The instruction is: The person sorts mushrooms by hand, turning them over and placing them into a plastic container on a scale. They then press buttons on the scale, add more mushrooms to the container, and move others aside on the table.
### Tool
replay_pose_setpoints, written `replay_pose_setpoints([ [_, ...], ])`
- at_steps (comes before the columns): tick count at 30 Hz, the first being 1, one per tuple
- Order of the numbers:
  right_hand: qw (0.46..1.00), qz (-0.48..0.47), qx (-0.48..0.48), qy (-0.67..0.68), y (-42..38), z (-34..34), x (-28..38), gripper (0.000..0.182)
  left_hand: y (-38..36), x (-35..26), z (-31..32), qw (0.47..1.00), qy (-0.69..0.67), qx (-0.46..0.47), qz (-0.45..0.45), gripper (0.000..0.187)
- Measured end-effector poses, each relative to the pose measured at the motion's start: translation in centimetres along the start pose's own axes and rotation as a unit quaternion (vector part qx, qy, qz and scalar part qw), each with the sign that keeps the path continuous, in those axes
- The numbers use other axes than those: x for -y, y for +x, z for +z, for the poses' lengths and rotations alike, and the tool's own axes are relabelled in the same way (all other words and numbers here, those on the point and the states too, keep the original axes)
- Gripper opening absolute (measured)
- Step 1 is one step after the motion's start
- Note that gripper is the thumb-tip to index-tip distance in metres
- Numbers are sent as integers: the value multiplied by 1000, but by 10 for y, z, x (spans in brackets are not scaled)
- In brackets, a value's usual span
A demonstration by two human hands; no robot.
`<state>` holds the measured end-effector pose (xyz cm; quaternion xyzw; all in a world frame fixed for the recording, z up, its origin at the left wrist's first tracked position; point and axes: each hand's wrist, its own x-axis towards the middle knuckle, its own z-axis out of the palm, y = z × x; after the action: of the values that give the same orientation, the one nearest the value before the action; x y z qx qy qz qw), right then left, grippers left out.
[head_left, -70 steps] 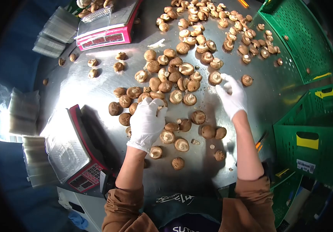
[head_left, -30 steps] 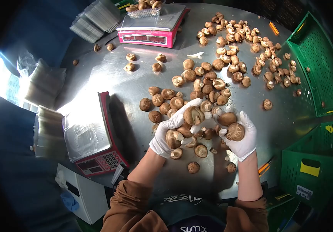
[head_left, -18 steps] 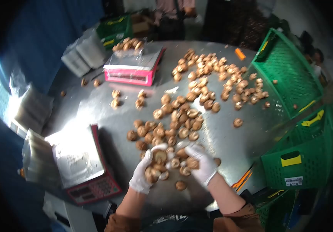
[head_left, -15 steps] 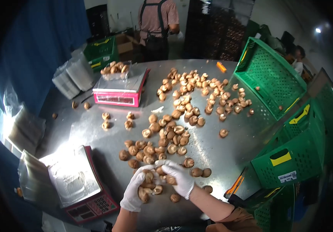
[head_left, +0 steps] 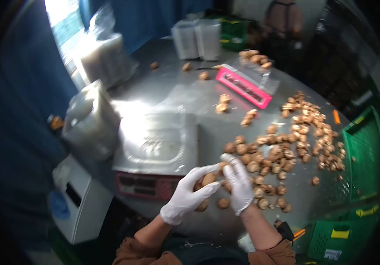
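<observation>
Both hands wear white gloves and are close together over the near part of the metal table. My left hand (head_left: 187, 194) is closed around brown-capped mushrooms (head_left: 208, 179), its thumb and fingers curled about them. Beside it, my right hand (head_left: 238, 183) grips a mushroom (head_left: 222, 167) at its fingertips; some of what it holds is hidden by the fingers. A loose mushroom (head_left: 223, 203) lies between the wrists. To the right spreads a pile of mushrooms (head_left: 276, 153), some caps up and some stems up. A scale with a clear plastic tray (head_left: 154, 143) on it stands left of my hands.
A pink scale (head_left: 245, 86) at the back bears a tray of mushrooms (head_left: 256, 58). Stacked clear trays (head_left: 196, 39) stand behind, and wrapped stacks (head_left: 93, 121) line the left edge. Green crates (head_left: 366, 145) stand right, near orange-handled scissors (head_left: 299, 233). A person (head_left: 282, 20) stands beyond.
My view has swung left, bringing the near scale to the middle. Both hands have moved toward that scale, still with mushrooms in them.
</observation>
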<state>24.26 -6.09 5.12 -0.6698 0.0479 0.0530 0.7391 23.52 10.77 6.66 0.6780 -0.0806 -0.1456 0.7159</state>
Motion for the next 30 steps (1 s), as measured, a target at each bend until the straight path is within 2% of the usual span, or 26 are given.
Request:
replay_pose_setpoints([
  [1, 995, 75, 2, 65, 5, 8, 7, 37, -5, -3, -14, 999, 15, -36, 1, 46],
  [3, 996, 47, -1, 80, 23, 22, 1, 37, -8, -8, -47, 986, 95, -122, 59, 44],
  [5, 995, 20, 5, 95, 41, 47, 6, 35, -8, -24, -71, 973, 54, -223, -10, 40],
  [6, 997, 8, 18, 75, 49, 59, 7, 36, -4, -25, -82, 956, 117, -266, 35, 38],
  [7, 999, -45, 15, 5, 55, 74, 6, 35, 3, -24, -95, 936, 170, -295, 90, 37],
  [8, 984, -154, 8, -90, 64, 86, -1, 35, 9, -15, -109, 921, 195, -314, 123, 36],
  [9, 978, -178, 5, -108, 70, 102, -10, 38, 14, -17, -112, 916, 202, -325, 119, 38],
  [11, 970, -226, 6, -92, 84, 134, -41, 45, 23, 1, -131, 907, 278, -292, 121, 42],
  [12, 948, -273, -28, -161, 90, 150, -66, 47, 28, 13, -140, 884, 348, -267, 162, 42],
  [13, 930, -263, -11, -257, 88, 156, -63, 46, 27, 20, -146, 876, 400, -202, 176, 51],
  [14, 937, -248, 6, -246, 87, 162, -68, 45, 31, 32, -150, 876, 409, -176, 187, 56],
  [17, 899, -243, 30, -362, 74, 154, -57, 49, 33, 48, -155, 863, 463, -122, 161, 70],
  [18, 896, -267, 21, -355, 73, 152, -60, 49, 33, 51, -148, 848, 459, -179, 194, 55],
  [20, 886, -315, 5, -339, 70, 143, -59, 49, 27, 40, -147, 770, 586, -156, 197, 58],
  [21, 886, -309, 13, -346, 66, 136, -53, 49, 23, 32, -145, 723, 646, -144, 197, 61],
  [23, 884, -297, 29, -359, 53, 116, -40, 48, 26, 14, -133, 753, 640, -115, 96, 64],
  [24, 877, -346, -20, -333, 49, 108, -37, 43, 27, 5, -126, 756, 643, -106, 60, 64],
  [25, 878, -335, -17, -342, 42, 96, -30, 43, 28, -5, -121, 758, 644, -96, 25, 64],
  [26, 878, -324, -14, -351, 33, 82, -17, 43, 27, -16, -118, 798, 597, -79, -28, 65],
  [27, 879, -313, -11, -360, 23, 68, -9, 44, 24, -19, -114, 782, 610, -121, 36, 66],
  [29, 872, -311, -96, -366, 4, 45, -33, 43, 17, -19, -107, 739, 622, -204, 162, 66],
  [30, 881, -269, -89, -378, -9, 31, -37, 45, 15, -22, -105, 747, 609, -210, 164, 67],
])
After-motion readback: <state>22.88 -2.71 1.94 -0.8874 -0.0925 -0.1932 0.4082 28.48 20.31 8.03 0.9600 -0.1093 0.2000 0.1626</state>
